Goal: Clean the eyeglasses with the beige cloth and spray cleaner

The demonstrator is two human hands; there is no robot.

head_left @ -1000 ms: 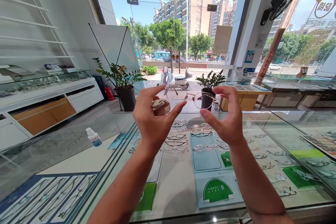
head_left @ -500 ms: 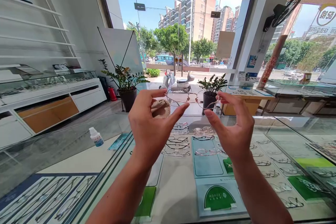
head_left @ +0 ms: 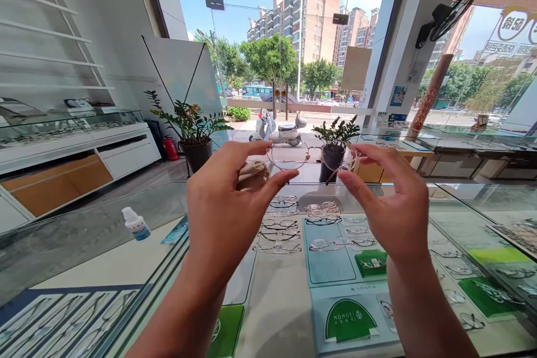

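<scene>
A pair of thin-rimmed eyeglasses (head_left: 289, 166) is held up above the glass counter, between my two hands. My left hand (head_left: 229, 198) pinches the left side of the frame with thumb and forefinger. Tucked in its curled fingers is a crumpled beige cloth (head_left: 253, 175). My right hand (head_left: 390, 196) grips the right side of the frame near the hinge, thumb below and forefinger above. The temples are hard to make out against the bright window.
Below lies a glass display counter (head_left: 279, 302) with rows of eyeglasses (head_left: 280, 225) and a green-and-white card (head_left: 352, 319). A small white-and-blue bottle (head_left: 136, 224) stands on the glass at left. Potted plants (head_left: 197, 151) and a scooter (head_left: 289, 131) are beyond.
The eyeglasses have turned, their right side now angled. My right hand has shifted right, and my left hand slightly left. The view has swung a little to the right.
</scene>
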